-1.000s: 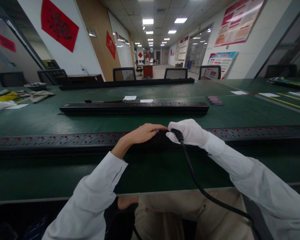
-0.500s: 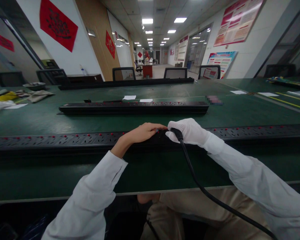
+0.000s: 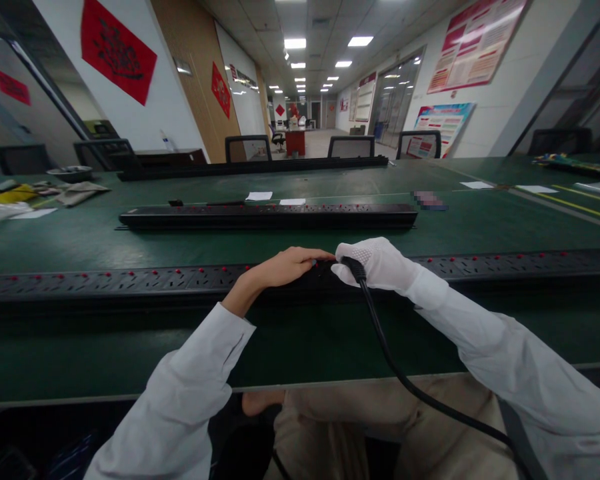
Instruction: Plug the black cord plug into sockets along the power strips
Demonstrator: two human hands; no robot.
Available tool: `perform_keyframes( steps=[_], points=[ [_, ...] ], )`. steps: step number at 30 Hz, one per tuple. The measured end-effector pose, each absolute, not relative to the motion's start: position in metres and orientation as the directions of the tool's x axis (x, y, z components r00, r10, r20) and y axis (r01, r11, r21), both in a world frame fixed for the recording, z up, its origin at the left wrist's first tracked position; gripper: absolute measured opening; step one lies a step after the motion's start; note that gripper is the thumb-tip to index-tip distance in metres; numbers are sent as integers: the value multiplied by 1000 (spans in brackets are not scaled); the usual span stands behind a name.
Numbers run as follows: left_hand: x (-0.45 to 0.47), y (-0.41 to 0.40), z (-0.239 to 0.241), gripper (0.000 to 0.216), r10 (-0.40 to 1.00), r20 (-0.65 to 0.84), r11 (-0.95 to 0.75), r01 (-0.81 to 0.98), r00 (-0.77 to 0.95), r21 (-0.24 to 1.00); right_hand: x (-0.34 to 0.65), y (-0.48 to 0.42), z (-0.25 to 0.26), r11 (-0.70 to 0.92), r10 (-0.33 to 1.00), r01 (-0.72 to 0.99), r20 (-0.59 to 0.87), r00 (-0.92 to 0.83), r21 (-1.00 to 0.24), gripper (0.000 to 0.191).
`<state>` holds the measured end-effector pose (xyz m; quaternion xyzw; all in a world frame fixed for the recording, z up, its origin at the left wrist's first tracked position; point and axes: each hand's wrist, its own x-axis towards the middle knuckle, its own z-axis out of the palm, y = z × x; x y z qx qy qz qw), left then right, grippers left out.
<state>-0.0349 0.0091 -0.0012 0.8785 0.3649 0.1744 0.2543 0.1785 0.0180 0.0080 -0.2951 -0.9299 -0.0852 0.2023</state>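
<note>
A long black power strip (image 3: 95, 283) with red indicators or switches runs across the green table in front of me. My left hand (image 3: 291, 265), bare, lies over its middle with the fingers stretched out toward the right. In my gloved right hand (image 3: 377, 263) is a black power plug (image 3: 353, 268), held down at the strip just beside my left fingertips. Whether its pins sit in a socket is hidden by my hands. From the plug a thick black cable (image 3: 405, 379) curves down and right over the table edge, past my right forearm.
A shorter black power strip (image 3: 270, 217) lies farther back, and another dark strip (image 3: 255, 168) sits near the far edge. White paper slips (image 3: 259, 196) are behind the shorter strip. To the left are a bowl (image 3: 70, 173) and cloths. Chairs (image 3: 351, 147) stand beyond the table (image 3: 300, 347).
Both hands and the plug stay practically in place. Below the table edge, my legs have shifted, and the lower end of the cable hangs slightly differently.
</note>
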Motion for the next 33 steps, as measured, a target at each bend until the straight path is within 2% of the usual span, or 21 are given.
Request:
perform_keyframes(
  steps=[17, 33],
  points=[
    [-35, 9, -1, 40, 742, 111, -583, 555, 661, 593, 178, 19, 8, 814, 511, 580, 427, -746, 40, 29],
    [-35, 9, -2, 45, 728, 131, -594, 523, 673, 611, 179, 20, 6, 809, 512, 585, 424, -747, 53, 29]
  ],
)
